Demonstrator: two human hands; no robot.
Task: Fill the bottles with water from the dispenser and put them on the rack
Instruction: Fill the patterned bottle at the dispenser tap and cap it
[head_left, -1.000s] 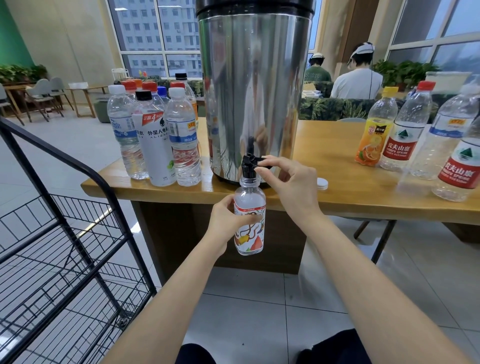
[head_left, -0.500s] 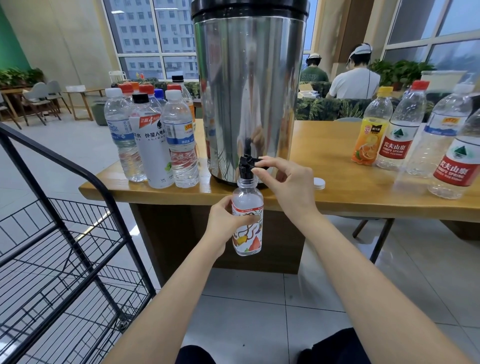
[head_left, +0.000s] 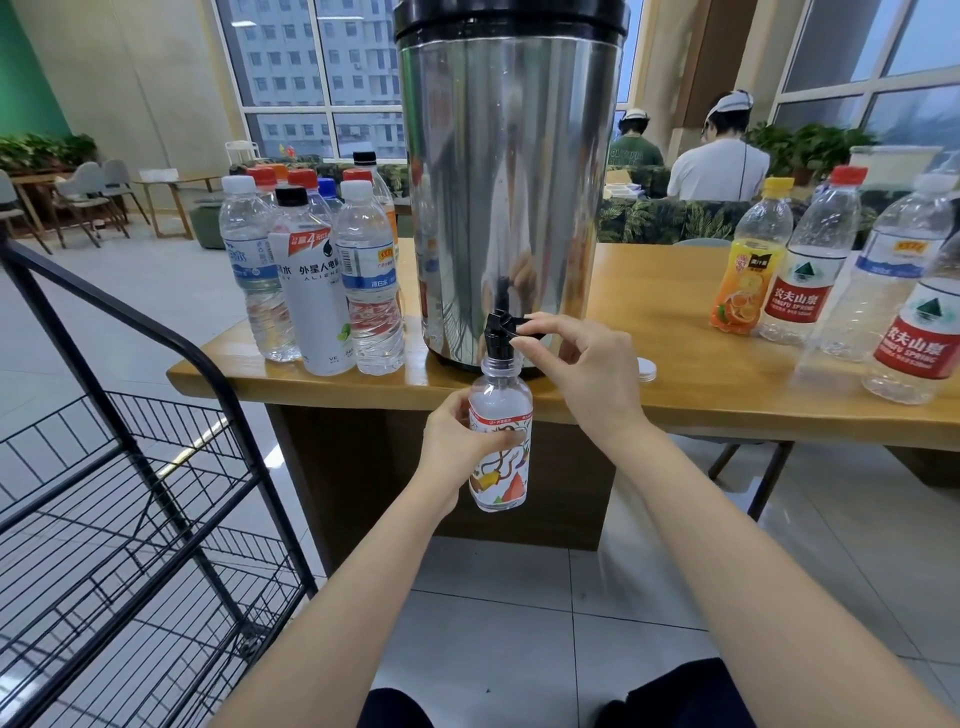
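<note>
A tall steel water dispenser (head_left: 506, 182) stands at the table's front edge, its black tap (head_left: 501, 332) sticking out over the edge. My left hand (head_left: 454, 441) grips a small clear bottle (head_left: 501, 447) with a colourful label, its open mouth right under the tap. My right hand (head_left: 576, 364) pinches the tap's lever between thumb and fingers. A black wire rack (head_left: 130, 493) stands at the left, below table height.
A cluster of capped bottles (head_left: 311, 280) stands on the wooden table (head_left: 649, 322) left of the dispenser. Several more bottles (head_left: 841, 291) stand at the right. A white cap (head_left: 645, 370) lies near my right hand. Two people sit behind the table.
My hands, the small bottle and the tap lever keep the same positions; only the camera has shifted slightly.
</note>
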